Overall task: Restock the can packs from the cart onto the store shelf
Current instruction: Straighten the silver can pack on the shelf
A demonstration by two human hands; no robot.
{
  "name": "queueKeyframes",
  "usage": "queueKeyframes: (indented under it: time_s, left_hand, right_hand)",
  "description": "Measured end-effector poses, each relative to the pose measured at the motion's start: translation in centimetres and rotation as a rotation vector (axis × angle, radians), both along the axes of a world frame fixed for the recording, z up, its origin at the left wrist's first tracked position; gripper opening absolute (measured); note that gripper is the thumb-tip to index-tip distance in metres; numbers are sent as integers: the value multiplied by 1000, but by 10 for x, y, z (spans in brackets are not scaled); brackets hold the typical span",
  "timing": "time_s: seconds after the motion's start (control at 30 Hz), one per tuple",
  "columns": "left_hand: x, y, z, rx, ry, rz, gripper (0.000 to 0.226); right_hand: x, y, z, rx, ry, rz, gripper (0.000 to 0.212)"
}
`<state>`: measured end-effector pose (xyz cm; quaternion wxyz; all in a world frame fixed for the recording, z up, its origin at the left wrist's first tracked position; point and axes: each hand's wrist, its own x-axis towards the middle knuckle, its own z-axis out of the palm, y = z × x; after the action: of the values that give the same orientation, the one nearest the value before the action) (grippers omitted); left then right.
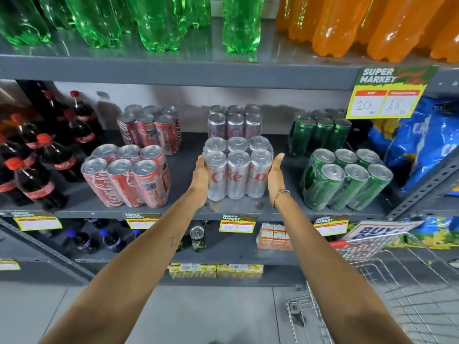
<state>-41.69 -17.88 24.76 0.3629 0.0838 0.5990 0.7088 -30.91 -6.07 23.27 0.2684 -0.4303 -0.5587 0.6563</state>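
A silver pack of cans [237,167] stands upright at the front of the grey middle shelf [188,207]. My left hand [200,173] is flat against its left side and my right hand [275,173] flat against its right side, clasping it between the palms. A second silver pack [234,121] stands behind it. Left of these are two red can packs, the front red pack [128,175] and the back red pack [150,126]. To the right sit a front green pack [346,178] and a back green pack [319,131]. The wire cart [387,281] is at lower right; no packs show in it.
Dark cola bottles [37,157] fill the shelf's left end and blue bags [427,145] its right. Green and orange bottles stand on the shelf above. A hanging price sign [387,93] juts down at upper right. Below are a single can [198,238] and small cartons.
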Motion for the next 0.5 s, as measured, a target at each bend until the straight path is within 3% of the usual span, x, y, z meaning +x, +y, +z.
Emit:
queueKeyframes:
  time_s: [0.5]
  left_hand:
    - [0, -8, -8, -31, 19, -20, 56]
  right_hand:
    - [17, -15, 12, -7, -55, 46, 75]
